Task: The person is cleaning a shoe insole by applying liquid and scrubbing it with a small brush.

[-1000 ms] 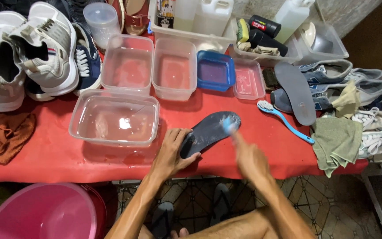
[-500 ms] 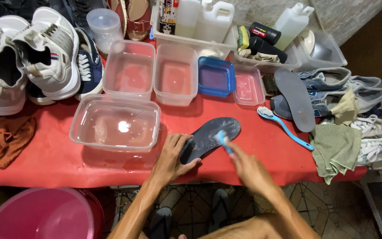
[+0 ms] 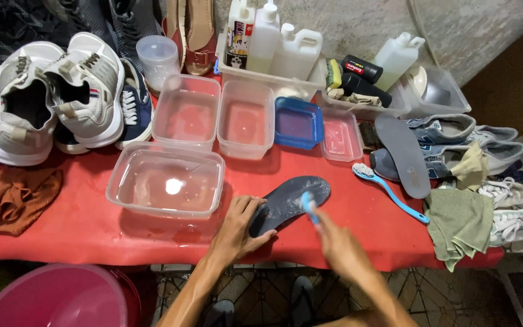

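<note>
A dark grey insole [image 3: 286,203], wet and soapy, lies on the red table [image 3: 80,224] near its front edge. My left hand [image 3: 237,233] presses down on the insole's near end and holds it in place. My right hand [image 3: 337,242] grips a small blue brush [image 3: 307,206] whose head rests on the middle of the insole. A second blue toothbrush [image 3: 388,188] lies on the table to the right.
A large clear tub of water [image 3: 166,184] stands left of the insole, with smaller tubs [image 3: 246,121] and a blue one [image 3: 298,124] behind. White sneakers [image 3: 62,97] sit far left, an orange rag [image 3: 16,197] below them. Another insole [image 3: 402,154], shoes and a green cloth [image 3: 458,221] lie right. A pink basin [image 3: 49,300] is below.
My right hand has drawn the brush back from the insole's toe to its middle. My left hand has stayed on the heel. The view has tilted slightly upward.
</note>
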